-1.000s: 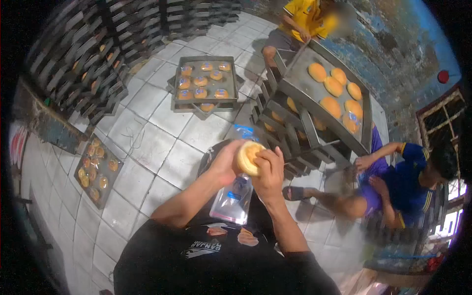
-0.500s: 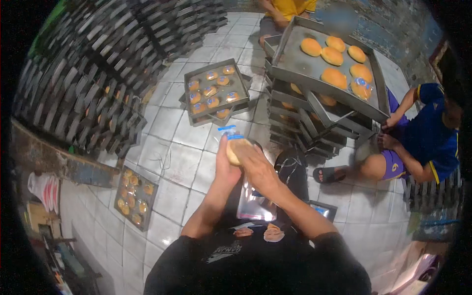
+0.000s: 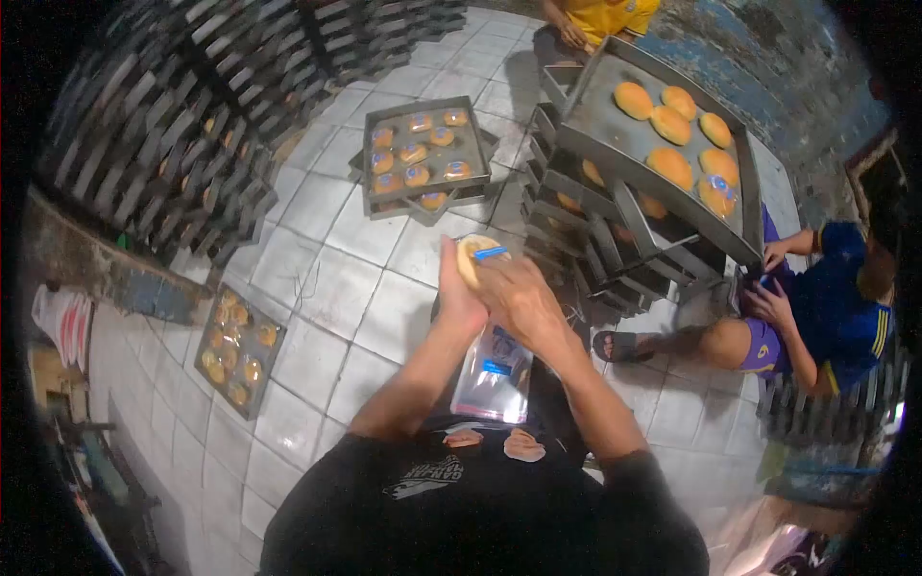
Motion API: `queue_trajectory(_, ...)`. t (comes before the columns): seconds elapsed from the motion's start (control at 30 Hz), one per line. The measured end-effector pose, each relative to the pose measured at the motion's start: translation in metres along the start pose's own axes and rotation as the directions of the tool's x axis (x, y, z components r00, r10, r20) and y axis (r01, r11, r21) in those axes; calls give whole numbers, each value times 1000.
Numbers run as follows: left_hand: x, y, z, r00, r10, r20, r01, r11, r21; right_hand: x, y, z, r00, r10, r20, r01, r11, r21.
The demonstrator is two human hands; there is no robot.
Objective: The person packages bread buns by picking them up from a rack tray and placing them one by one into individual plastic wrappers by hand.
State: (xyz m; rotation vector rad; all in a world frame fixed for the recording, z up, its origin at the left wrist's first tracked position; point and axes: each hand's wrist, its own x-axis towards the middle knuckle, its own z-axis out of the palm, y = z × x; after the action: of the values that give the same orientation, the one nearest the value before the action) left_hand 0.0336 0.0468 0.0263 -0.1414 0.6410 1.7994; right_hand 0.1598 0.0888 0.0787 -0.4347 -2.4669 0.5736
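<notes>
The left grip (image 3: 461, 300) and right grip (image 3: 523, 300) are clamped on a bun (image 3: 470, 261), which sits between them near clear plastic packaging (image 3: 492, 386); a blue strip (image 3: 490, 252) crosses its face. Leftward, wrapped buns (image 3: 254, 371) lie in a tray (image 3: 257, 310) on the tiled floor (image 3: 370, 288); stacked trays (image 3: 634, 182) stand to the right.

The large tray (image 3: 624, 142) is of grey, rather matt metal; near its lower right corner, one bun (image 3: 717, 195) shines inside clear plastic. The flat bags (image 3: 490, 386) are glossy plastic. The floor tiles (image 3: 379, 305) look smooth; the shirt (image 3: 485, 518) is matt cloth.
</notes>
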Motion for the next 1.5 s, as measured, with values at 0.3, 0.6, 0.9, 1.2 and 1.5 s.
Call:
queue_trajectory(0.3,-5,14,-18,1000,-2,31,2,1000,-16,1,-18,1,998,-9,67,-4,982,189)
queue_trajectory(0.6,5,22,-35,991,-103,84,104,995,-9,-19,-58,-2,758,116,642,-597,518,612)
queue_trajectory(0.9,-42,40,-48,932,-291,214,287,957,51,-14,-47,4,961,61,-268,-70,997,-24)
queue_trajectory(1.2,-20,37,-47,899,272,343,-438,572,694,-10,0,15,829,557,-52,-507,788,350)
queue_trajectory(1.5,-11,46,-31,896,410,173,-380,502,777,4,34,2,677,725,129,-598,438,672)
